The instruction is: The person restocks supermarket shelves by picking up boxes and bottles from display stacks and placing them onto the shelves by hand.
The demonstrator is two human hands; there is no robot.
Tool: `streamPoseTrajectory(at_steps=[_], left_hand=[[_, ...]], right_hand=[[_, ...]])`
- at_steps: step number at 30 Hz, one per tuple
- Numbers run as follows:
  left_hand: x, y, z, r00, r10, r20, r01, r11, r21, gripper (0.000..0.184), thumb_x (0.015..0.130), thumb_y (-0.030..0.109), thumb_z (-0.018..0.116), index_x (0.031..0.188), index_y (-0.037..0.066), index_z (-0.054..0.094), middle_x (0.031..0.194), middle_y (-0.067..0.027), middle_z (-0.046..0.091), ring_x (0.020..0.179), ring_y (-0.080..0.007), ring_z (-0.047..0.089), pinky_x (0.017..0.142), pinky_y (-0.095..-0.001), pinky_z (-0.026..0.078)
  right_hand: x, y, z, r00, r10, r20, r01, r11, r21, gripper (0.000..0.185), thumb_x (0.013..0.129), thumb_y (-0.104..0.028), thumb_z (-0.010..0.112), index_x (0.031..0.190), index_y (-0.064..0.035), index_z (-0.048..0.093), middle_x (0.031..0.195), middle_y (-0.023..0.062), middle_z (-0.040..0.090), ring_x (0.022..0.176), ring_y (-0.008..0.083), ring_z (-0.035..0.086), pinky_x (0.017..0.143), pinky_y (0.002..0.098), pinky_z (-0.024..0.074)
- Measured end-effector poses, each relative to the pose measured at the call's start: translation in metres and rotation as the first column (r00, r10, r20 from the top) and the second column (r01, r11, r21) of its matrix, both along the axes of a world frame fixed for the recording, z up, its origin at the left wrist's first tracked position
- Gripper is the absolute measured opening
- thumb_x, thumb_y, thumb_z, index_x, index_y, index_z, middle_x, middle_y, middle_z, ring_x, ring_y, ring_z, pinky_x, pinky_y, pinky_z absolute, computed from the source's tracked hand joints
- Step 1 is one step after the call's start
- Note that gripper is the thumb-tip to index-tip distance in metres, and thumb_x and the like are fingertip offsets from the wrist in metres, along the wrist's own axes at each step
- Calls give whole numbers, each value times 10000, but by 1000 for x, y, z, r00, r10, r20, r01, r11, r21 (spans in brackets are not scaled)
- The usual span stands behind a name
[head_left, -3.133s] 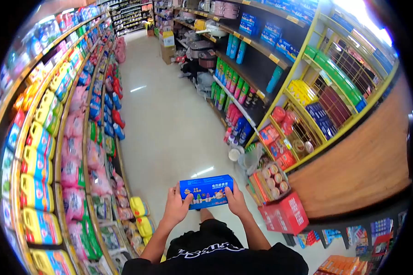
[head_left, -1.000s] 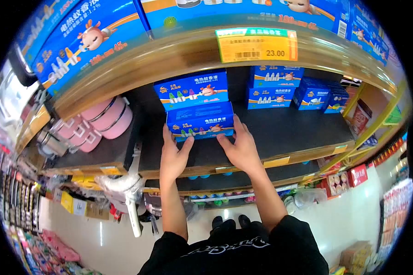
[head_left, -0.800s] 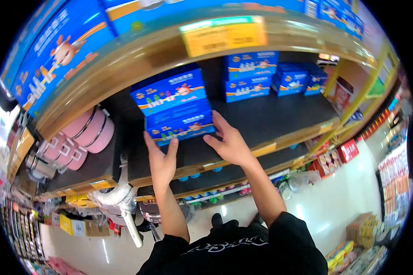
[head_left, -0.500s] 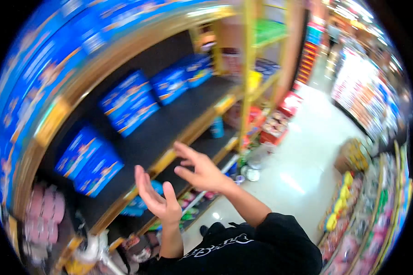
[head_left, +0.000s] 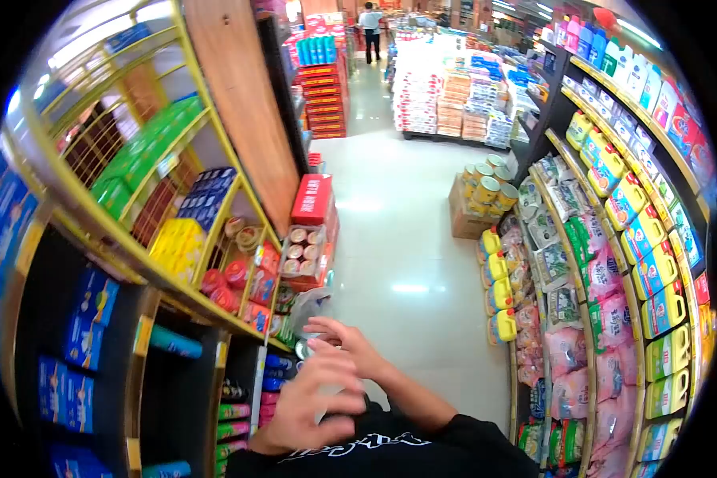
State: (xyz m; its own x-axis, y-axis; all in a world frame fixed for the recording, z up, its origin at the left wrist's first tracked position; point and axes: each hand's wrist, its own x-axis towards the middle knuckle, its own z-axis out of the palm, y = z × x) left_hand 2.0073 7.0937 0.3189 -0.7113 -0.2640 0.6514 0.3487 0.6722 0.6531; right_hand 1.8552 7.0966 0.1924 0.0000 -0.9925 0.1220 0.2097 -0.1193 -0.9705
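My left hand (head_left: 319, 398) is raised before my chest with its fingers apart and curved, holding nothing. Just behind it and slightly to the right is my right hand (head_left: 344, 344), fingers spread and empty; the left hand partly overlaps it. Both are in the air, near the shelf corner. On the dark shelf at the left stand blue boxes (head_left: 66, 394), away from both hands.
A yellow wire rack (head_left: 215, 143) stands at the left, with a red box (head_left: 312, 199) on the floor beside it. A carton of cans (head_left: 470, 209) is on the aisle floor (head_left: 410, 263). Shelves of yellow jugs (head_left: 663, 309) line the right. A person (head_left: 370, 32) stands far ahead.
The blue box was let go on the shelf beside another one. My hands have drawn back from it, and the view has swung right from the shelf to the aisle.
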Motion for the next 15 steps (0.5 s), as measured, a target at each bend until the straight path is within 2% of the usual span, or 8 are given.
streamPoseTrajectory(at_steps=[1,2,3,6,8,11,13,15], left_hand=[[-18,-10,26,984,-179,3,179,981,-71,266,805,170,796,1017,84,662,1056,-87,654,1011,-284,619,850,-376,496],[-44,-23,42,904,-427,-29,426,904,-21,164,826,151,777,940,93,674,1018,-88,654,969,-290,618,842,-404,483],[-72,-35,43,762,-644,-71,646,763,14,79,847,132,757,863,102,686,980,-89,654,928,-296,616,833,-432,470],[-137,-56,1,279,-947,-161,949,246,198,488,953,412,581,1094,-54,605,981,-211,607,829,-392,586,727,-510,466],[-181,-95,-5,187,-972,-140,981,176,87,439,955,316,600,1220,-29,544,1137,-228,590,991,-381,600,852,-480,486],[-244,-120,-45,106,-934,-340,994,87,70,415,966,244,592,1262,-38,522,1189,-250,582,1058,-409,595,903,-484,492],[-293,-157,-22,32,-919,-393,997,-1,83,385,977,226,573,1242,-51,534,1171,-256,584,1050,-430,588,896,-496,488],[-342,-223,29,-95,-953,-287,987,-126,94,355,989,214,553,1221,-54,550,1161,-256,588,1046,-438,584,896,-501,485]], right_hand=[[-15,-6,-1,998,-29,-51,29,1000,-7,546,965,-264,639,1393,18,449,1308,189,609,1029,203,658,855,341,533],[-32,-15,0,993,-59,-101,58,998,-17,561,966,-283,640,1392,25,445,1314,188,606,1023,205,660,852,343,533],[-49,-25,-7,984,-90,-153,86,996,-32,576,966,-302,640,1391,32,441,1319,187,603,1017,208,661,848,345,533],[-111,-61,-12,970,-131,-205,138,990,23,590,960,-312,645,1393,31,439,1298,180,617,1008,223,671,844,345,535],[-158,-86,-24,950,-167,-263,189,980,58,588,956,-305,647,1398,23,438,1302,200,609,1011,251,677,839,355,543],[-229,-126,-27,906,-222,-360,282,951,123,585,955,-305,647,1393,24,443,1298,215,606,1015,270,680,838,365,549],[-273,-151,-27,895,-212,-394,298,939,171,593,957,-304,640,1397,33,430,1316,217,590,1016,276,680,848,370,550],[-314,-171,-24,893,-206,-401,308,928,211,602,959,-304,636,1405,35,418,1333,218,577,1024,279,677,854,371,549]])
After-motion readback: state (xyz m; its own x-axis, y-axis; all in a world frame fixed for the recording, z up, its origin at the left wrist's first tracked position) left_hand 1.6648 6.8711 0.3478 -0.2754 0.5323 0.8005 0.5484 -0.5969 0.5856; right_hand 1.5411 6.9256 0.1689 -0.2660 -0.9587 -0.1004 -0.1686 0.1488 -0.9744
